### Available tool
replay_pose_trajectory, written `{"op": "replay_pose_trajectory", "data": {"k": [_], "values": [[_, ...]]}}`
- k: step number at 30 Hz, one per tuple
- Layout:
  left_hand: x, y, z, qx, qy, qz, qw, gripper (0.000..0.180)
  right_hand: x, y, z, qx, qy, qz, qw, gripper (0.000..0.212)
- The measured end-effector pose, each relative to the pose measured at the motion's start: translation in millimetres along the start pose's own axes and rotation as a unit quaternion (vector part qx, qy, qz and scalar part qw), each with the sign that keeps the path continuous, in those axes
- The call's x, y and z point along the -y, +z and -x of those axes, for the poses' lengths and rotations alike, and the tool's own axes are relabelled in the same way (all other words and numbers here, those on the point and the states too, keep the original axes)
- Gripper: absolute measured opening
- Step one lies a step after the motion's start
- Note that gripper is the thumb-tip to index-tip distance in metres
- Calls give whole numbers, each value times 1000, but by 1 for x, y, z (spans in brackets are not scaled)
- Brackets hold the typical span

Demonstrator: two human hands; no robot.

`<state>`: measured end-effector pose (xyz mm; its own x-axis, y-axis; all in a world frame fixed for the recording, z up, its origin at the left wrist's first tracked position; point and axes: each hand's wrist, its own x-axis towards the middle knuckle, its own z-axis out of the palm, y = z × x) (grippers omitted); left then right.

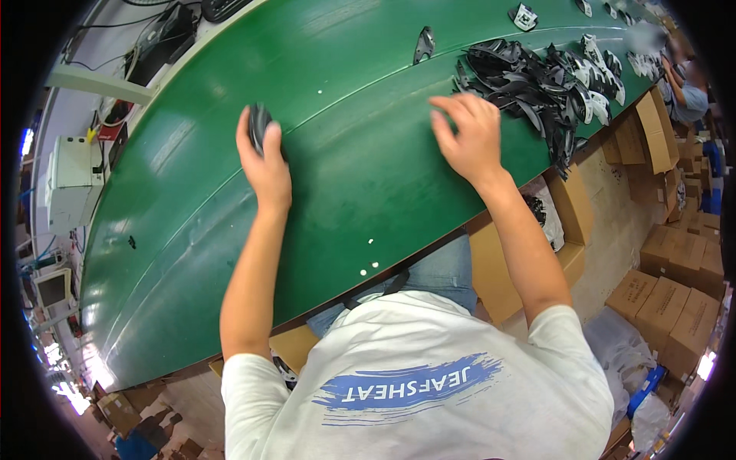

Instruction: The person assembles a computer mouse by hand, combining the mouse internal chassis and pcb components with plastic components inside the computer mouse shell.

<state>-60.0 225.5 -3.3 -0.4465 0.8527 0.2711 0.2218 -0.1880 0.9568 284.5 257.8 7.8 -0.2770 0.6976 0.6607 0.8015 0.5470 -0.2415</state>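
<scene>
My left hand [264, 165] is closed round a black rounded piece [259, 123] shaped like a computer mouse, held over the green table. Its lower side is hidden by my fingers and palm. To the right, my right hand [469, 138] hovers above the table with thumb and forefinger apart and nothing between them. Just beyond it lies a heap of black curved plastic shells [529, 80], some showing white or silvery insides. A single dark shell [423, 46] lies apart, left of the heap.
The long green table [330, 184] carries a few small white discs [369, 268] near its front edge. An open cardboard box [498, 264] stands below that edge at my right. Stacked cartons [663, 314] are farther right; another person [686, 88] is at the far right.
</scene>
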Motion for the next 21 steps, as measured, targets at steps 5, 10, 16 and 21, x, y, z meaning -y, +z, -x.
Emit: {"op": "replay_pose_trajectory", "data": {"k": [5, 10, 16, 21], "values": [[0, -40, 60, 18, 26, -69, 997, 72, 47, 73, -79, 171, 31, -48, 984, 34], [-4, -30, 53, 18, 49, -105, 993, 74, -2, 119, -118, 8, 137, 186, 973, 40], [-2, -38, 61, 33, 22, 32, 999, 89, -22, 119, -130, 253, 86, 59, 962, 48], [-8, -26, 73, 38, 293, -224, 929, 119, 9, 45, -92, 116, 30, -111, 987, 44]]}}
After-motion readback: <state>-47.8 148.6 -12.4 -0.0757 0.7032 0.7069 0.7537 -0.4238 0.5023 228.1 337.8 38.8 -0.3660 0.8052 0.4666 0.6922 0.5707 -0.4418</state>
